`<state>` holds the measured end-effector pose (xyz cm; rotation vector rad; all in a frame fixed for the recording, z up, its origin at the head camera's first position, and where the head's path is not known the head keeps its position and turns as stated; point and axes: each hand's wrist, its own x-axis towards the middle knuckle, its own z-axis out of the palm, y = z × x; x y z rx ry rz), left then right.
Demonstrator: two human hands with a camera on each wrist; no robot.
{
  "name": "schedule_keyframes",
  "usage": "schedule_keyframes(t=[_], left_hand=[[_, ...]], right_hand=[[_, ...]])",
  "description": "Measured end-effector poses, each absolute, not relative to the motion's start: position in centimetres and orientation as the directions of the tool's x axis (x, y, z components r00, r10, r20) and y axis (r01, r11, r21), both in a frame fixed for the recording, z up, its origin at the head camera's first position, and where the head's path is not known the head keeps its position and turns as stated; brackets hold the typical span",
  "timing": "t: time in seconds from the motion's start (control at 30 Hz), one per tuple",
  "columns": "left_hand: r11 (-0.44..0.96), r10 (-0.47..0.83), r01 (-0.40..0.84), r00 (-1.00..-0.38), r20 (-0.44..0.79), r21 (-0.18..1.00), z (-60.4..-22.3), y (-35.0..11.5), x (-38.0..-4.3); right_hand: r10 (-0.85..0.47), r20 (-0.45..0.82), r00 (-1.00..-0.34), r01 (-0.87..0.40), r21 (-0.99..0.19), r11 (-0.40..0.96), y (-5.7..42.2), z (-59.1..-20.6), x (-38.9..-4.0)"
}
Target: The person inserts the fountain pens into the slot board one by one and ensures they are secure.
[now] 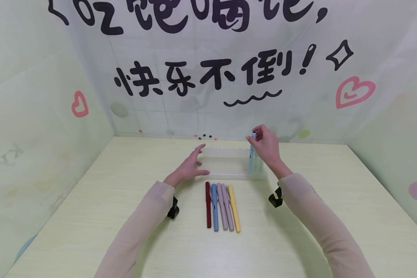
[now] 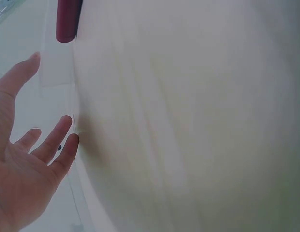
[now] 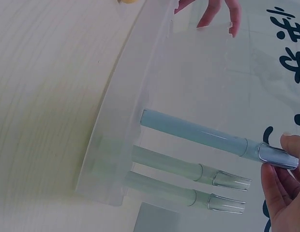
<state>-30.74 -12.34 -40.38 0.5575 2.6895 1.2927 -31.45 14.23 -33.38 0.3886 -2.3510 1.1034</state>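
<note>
My right hand [image 1: 268, 146] pinches the capped upper end of a light blue pen [image 3: 196, 133] between thumb and fingers. The pen stands upright in a clear plastic pen rack [image 1: 226, 177], its lower tip at the rack's base. Beside it, two pale green pens [image 3: 164, 163] stand in the same rack, at its right end. At the rack's left end is my left hand [image 1: 189, 166], thumb and fingers spread around that end. In the left wrist view its fingers look straight, with fingertips at the rack's edge; whether all of them touch is unclear.
In front of the rack lies a row of pens: a dark red pen [image 1: 208, 206], a blue pen [image 1: 215, 210], two purple pens [image 1: 224, 210] and a yellow pen [image 1: 234, 210]. A printed backdrop [image 1: 194, 116] rises behind the pale wooden table [image 1: 100, 181], with side panels left and right.
</note>
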Motion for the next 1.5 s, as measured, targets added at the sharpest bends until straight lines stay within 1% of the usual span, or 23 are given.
schedule_keyframes(t=[0.53, 0.8, 0.87, 1.03, 1.23, 1.3, 1.4, 1.5], left_hand=[[0.576, 0.356, 0.266, -0.933, 0.055, 0.773, -40.5, -12.3, -30.8], [0.583, 0.358, 0.273, -0.932, 0.06, 0.766, -40.2, -12.3, -30.7], [0.585, 0.356, 0.27, -0.933, 0.058, 0.765, -40.2, -12.3, -30.7], [0.585, 0.355, 0.268, -0.933, 0.056, 0.765, -40.2, -12.3, -30.8], [0.581, 0.362, 0.276, -0.93, 0.061, 0.765, -40.4, -12.3, -30.9], [0.58, 0.363, 0.277, -0.93, 0.061, 0.766, -40.4, -12.3, -30.9], [0.578, 0.362, 0.273, -0.93, 0.058, 0.769, -40.4, -12.3, -30.9], [0.577, 0.361, 0.268, -0.931, 0.054, 0.771, -40.4, -12.3, -30.9]], right_hand=[[-0.072, 0.532, -0.844, -0.442, -0.613, 0.655, 14.2, -34.5, -31.5], [-0.096, 0.48, -0.872, -0.413, -0.618, 0.669, 14.4, -34.1, -31.3], [-0.111, 0.485, -0.867, -0.427, -0.609, 0.668, 14.5, -34.0, -31.2], [-0.167, 0.533, -0.829, -0.484, -0.534, 0.694, 15.0, -33.7, -31.3], [-0.243, 0.566, -0.788, -0.542, -0.451, 0.709, 15.7, -33.8, -32.1], [-0.267, 0.565, -0.781, -0.559, -0.439, 0.704, 15.9, -33.8, -32.4], [-0.289, 0.538, -0.792, -0.563, -0.462, 0.685, 16.3, -33.8, -32.8], [-0.288, 0.482, -0.828, -0.533, -0.514, 0.673, 16.5, -33.6, -32.9]])
